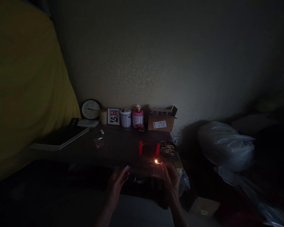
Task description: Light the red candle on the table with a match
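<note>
The room is dark. My right hand [169,179] pinches a lit match [156,161], whose small flame glows just below the right red candle [157,149]. A second red candle [140,147] stands a little to the left on the dark table [118,146]. My left hand [118,180] hovers over the table's front edge with its fingers closed on a small pale thing, probably a matchbox [127,168]. A round dish [168,148] with several spent matches sits just right of the candles.
Along the wall stand a clock [91,109], a panda picture [113,116], two tubs [125,117], a cardboard box [161,121]. A laptop or book [60,137] lies at left. A white plastic bag [226,145] sits right of the table; a yellow mass [23,85] fills the left.
</note>
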### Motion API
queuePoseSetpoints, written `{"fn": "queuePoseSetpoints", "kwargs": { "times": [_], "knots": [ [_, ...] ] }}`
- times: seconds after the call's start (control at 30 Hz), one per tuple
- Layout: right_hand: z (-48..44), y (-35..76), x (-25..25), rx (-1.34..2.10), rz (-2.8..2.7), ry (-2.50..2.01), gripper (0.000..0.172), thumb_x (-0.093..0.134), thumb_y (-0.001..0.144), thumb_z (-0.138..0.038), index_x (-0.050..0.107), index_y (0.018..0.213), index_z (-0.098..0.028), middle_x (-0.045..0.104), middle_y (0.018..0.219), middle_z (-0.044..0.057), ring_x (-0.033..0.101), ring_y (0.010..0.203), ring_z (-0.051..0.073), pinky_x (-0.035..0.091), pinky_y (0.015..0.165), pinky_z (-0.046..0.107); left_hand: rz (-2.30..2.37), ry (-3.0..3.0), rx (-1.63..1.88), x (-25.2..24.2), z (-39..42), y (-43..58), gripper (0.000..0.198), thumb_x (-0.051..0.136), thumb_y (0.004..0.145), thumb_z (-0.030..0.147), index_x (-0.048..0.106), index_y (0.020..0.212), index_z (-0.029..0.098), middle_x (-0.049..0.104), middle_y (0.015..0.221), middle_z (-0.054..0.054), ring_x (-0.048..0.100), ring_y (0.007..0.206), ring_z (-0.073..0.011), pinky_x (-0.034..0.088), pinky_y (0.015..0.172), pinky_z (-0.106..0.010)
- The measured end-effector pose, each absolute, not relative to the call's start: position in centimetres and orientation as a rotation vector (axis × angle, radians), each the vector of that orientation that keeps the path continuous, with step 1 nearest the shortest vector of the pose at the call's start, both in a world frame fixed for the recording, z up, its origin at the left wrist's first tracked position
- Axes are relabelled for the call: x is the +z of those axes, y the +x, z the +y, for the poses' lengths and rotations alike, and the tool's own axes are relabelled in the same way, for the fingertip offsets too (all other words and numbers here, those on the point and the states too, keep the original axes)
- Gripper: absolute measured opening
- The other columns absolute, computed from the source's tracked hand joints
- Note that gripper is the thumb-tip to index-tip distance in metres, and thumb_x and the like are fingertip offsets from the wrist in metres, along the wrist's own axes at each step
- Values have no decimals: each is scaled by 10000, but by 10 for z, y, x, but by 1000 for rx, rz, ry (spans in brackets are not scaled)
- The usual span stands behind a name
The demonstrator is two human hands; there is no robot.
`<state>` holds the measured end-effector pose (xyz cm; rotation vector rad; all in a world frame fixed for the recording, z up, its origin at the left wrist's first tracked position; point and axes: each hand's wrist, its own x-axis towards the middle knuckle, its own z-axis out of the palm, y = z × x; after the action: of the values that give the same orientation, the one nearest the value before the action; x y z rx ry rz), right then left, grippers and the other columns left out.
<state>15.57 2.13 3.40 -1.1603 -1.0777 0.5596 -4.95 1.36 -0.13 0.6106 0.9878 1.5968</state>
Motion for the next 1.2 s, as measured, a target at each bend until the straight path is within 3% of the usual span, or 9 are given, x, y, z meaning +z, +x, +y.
{"fn": "queuePoseSetpoints", "kwargs": {
  "times": [0.17,0.53,0.77,1.2],
  "knots": [
    [20,156,41,685,-1131,-1163,248,558,786,-425,636,795,-190,657,764,38,590,771,223,458,664,302,1004,617,1597,-4,16,-50,355,735,612,381,674,897,178,702,933,-77,632,830,-192,477,721,-286],
    [26,143,57,906,-1039,-977,226,627,732,-404,611,754,-180,652,683,17,597,649,189,476,580,278,958,609,1607,-6,16,-51,337,731,621,375,675,899,194,698,912,-49,633,826,-183,477,723,-282],
    [38,133,60,981,-1043,-873,185,667,703,-351,592,750,-188,631,709,-4,574,612,148,456,558,247,959,534,1638,-10,21,-51,398,775,546,384,683,878,187,703,866,-50,648,768,-183,489,682,-281],
    [84,108,69,675,-1200,-973,265,573,762,-421,612,788,-160,591,685,-1,524,597,125,414,538,228,939,540,1621,-6,20,-50,361,770,563,362,691,875,198,716,874,-50,656,804,-193,486,666,-260]
  ]
}}
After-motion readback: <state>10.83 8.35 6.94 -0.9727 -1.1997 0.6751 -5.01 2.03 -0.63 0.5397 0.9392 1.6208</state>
